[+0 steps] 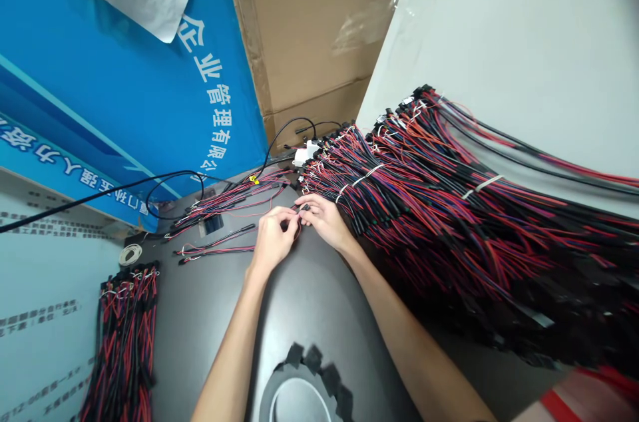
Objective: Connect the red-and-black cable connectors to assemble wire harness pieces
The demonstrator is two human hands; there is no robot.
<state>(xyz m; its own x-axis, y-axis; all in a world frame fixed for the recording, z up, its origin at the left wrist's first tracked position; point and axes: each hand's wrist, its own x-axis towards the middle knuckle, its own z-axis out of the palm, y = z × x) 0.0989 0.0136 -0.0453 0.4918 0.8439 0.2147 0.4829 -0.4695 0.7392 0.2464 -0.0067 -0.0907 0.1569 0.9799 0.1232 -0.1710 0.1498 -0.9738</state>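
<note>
My left hand (275, 234) and my right hand (323, 218) meet above the dark grey table. Both have their fingers pinched on one wire harness (298, 223) with thin red and dark leads. A small black connector (304, 208) shows at my right fingertips. The left fingers are closed on the leads just beside it, and the fingers hide most of the join. Left of my hands lie a few loose red-and-black wire harnesses (219, 253). A bigger loose group of wires (234, 194) lies behind them, with a yellow tag (254, 179).
Large tied bundles of harnesses (449, 176) fill the right side, close to my right forearm. Another bundle (127, 335) hangs at the left table edge near a white coil (130, 254). A tape roll (272, 395) bearing black squares (313, 359) sits in front. Cardboard (309, 22) and a blue panel (124, 76) stand behind.
</note>
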